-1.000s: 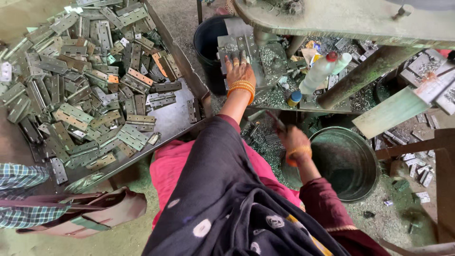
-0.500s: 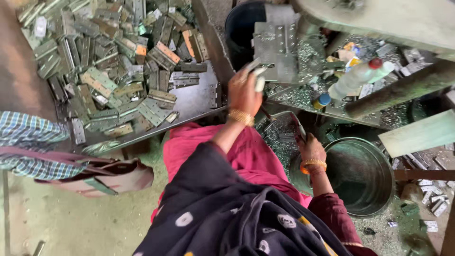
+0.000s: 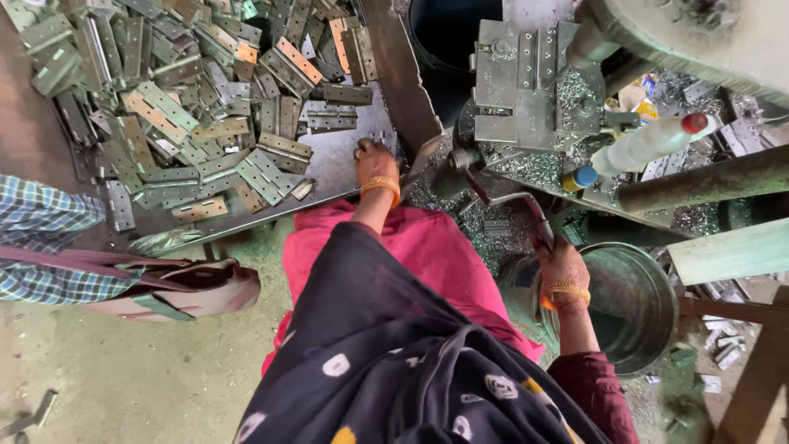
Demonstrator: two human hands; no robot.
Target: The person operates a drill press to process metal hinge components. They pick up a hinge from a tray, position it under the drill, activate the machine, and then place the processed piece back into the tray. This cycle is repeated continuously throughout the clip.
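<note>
A: Head view first, what differs from half a second back?

B: Then the left hand (image 3: 376, 164) was up at the grey press block (image 3: 519, 78), holding a small pale piece near it. Now it has come down onto the tray (image 3: 337, 168), at the bare strip just beside the heap of hinges (image 3: 189, 107). The right hand (image 3: 563, 271) stays low on the lever (image 3: 526, 210).

A: Start close. What sits nearest?

B: A dark spotted shawl (image 3: 394, 378) over a pink dress (image 3: 436, 255), filling the bottom. To the left, another person's checked sleeve (image 3: 37, 234) and a tan bag (image 3: 185, 288), apart from both hands.

A: And the right hand's fingers?

B: Curled tight round the lever's red grip, orange bangle at the wrist. It hangs just over the rim of the steel bucket (image 3: 637, 308).

A: The left fingers?

B: Bent and bunched, tips pressed down against the tray. I cannot tell whether they pinch a hinge; nothing shows between them. The nearest hinge (image 3: 283, 148) lies just beside them, flat.

A: Farther out?

B: The heap covers the tray's far half, grey plates with a few orange ones. Right of it stands the press block, metal chips strewn about its base, a clear bottle (image 3: 645, 144) with a red cap lying beside it. A dark bin (image 3: 448, 33) shows behind.
</note>
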